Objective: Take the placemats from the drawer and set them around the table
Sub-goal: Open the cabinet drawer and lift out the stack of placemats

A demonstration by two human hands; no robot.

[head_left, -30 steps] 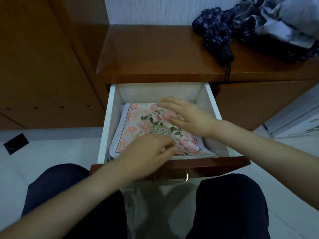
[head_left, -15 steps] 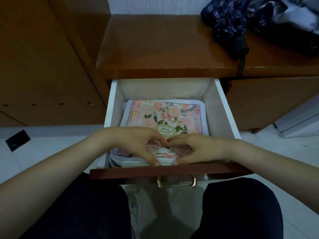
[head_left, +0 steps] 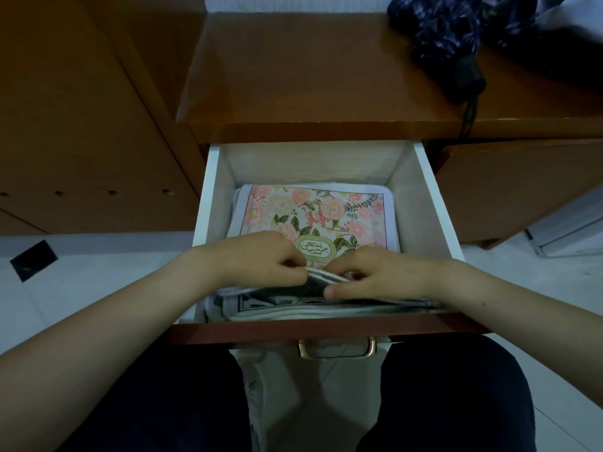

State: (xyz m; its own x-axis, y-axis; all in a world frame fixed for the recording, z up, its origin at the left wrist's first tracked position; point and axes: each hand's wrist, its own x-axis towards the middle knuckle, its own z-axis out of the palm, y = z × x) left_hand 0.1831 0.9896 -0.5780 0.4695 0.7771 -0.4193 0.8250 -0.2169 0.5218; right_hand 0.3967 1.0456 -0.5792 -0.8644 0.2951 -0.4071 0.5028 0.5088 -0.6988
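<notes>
An open white drawer [head_left: 434, 203] with a brown front holds a stack of folded placemats. The top placemat [head_left: 323, 210] has a pink floral print with a green oval label. My left hand [head_left: 261, 259] and my right hand [head_left: 378, 274] both pinch the near edge of the top placemat and lift it, so its dark underside shows. Below the lifted edge lie more placemats [head_left: 313, 308] with a dark pattern and white borders. The far part of the top placemat still lies flat.
A brown wooden cabinet top [head_left: 310, 70] sits above the drawer, with a folded dark plaid umbrella [head_left: 450, 44] and crumpled cloth at its right end. A brass handle [head_left: 337, 349] hangs on the drawer front. My knees are below, over a pale tiled floor [head_left: 81, 275].
Both hands came from resting on the top placemat to its near edge, then pinched that edge and raised it off the stack.
</notes>
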